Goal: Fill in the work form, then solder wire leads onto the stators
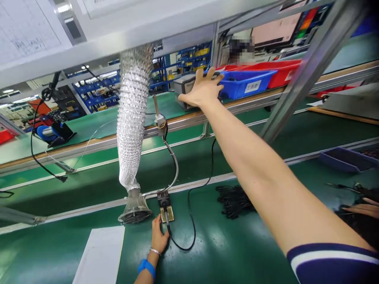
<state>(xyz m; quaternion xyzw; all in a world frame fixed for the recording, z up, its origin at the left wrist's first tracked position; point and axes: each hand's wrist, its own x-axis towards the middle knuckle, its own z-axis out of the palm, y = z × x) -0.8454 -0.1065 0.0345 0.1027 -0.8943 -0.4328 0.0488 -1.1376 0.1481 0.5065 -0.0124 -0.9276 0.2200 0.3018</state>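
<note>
My right hand [204, 90] reaches far up to the shelf, with its fingers spread over the top of a grey box-shaped unit [182, 87]. It grips nothing. My left hand [158, 236], which wears a blue wristband, lies low on the green mat. Its fingers are curled round the black handle of a corded tool [167, 221]. The tool's tip sits at a small brass fixture [166, 212]. A black cable [191, 221] loops from the tool up towards the shelf.
A silver fume duct [132, 126] hangs down to a funnel [134, 211] just left of the fixture. A white sheet [100, 254] lies at bottom left. Blue [245, 83] and red [284, 73] bins stand on the shelf. A bundle of black wires [233, 199] and another person's fingers [367, 207] lie to the right.
</note>
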